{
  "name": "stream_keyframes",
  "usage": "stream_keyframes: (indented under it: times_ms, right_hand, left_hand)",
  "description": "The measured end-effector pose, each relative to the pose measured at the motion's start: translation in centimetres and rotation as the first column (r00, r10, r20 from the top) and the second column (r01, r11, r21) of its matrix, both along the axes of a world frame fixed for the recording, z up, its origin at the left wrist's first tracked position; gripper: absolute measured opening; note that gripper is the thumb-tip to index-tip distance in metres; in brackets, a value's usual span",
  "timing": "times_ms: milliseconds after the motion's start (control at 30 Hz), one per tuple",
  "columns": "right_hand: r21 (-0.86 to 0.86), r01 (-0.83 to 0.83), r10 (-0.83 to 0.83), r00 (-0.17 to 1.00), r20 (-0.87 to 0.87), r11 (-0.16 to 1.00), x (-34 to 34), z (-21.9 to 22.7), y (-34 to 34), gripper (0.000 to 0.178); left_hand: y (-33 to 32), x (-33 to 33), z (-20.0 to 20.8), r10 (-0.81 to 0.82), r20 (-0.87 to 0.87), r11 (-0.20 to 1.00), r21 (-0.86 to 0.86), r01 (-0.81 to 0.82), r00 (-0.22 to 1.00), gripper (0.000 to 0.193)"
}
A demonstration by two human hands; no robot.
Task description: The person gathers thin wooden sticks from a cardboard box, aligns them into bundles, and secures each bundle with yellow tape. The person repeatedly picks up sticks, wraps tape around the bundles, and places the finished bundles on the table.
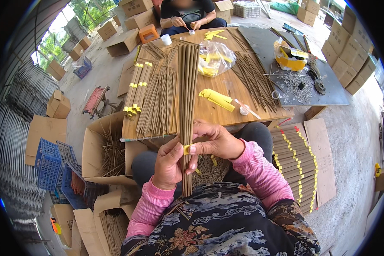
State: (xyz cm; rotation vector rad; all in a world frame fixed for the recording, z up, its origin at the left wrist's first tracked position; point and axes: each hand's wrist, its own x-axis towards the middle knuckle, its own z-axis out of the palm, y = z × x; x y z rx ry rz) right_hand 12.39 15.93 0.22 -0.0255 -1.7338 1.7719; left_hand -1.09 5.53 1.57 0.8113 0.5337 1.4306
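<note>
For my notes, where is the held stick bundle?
In the head view, the stick bundle is near centre, held low by the left hand and right hand.

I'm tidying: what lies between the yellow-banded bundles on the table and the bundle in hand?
In the head view, loose brown sticks lie between those bundles and the held bundle.

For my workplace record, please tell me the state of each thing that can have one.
Held bundle: gathered, yellow band across
Left hand: closed around bundle
Right hand: touching band
Loose sticks: spread, unbanded
Yellow strips: flat, overlapping
Plastic bag: crumpled, partly filled
Cardboard box: open, partly filled
</note>
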Motion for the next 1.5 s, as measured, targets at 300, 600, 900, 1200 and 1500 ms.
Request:
stream_keyframes:
  times_ms: [300,600,900,1200,1500]
  right_hand:
    - [-0.131,-0.088,0.090,0.996,0.012,0.988,-0.3,-1.1,1.3,0.033]
    - [0.026,0.471,-0.464,0.855,0.233,0.882,0.3,0.0,2.1,0.025]
    - [0.094,0.305,-0.310,0.949,0.054,0.948,-2.8,3.3,0.1,0.037]
    - [0.422,0.039,-0.198,0.919,0.341,0.906,-2.1,2.3,-1.5,0.028]
    - [-0.164,-0.253,0.295,0.894,0.337,0.953,-3.5,3.1,-1.7,0.017]
  left_hand:
    - [0.4,-0.8,-0.3,-0.218,0.132,0.976,0.050,0.213,0.967,0.042]
    - [1.7,-0.8,0.2,0.233,-0.020,0.962,0.154,-0.227,0.972,0.032]
    - [1.8,-0.2,-1.5,0.327,-0.568,0.937,0.300,-0.179,0.755,0.036]
    - [1.7,-2.9,6.5,0.496,-0.286,0.847,0.367,-0.384,0.820,0.092]
    - [3.5,-2.2,6.5,0.230,-0.125,0.949,0.249,-0.193,0.965,0.048]
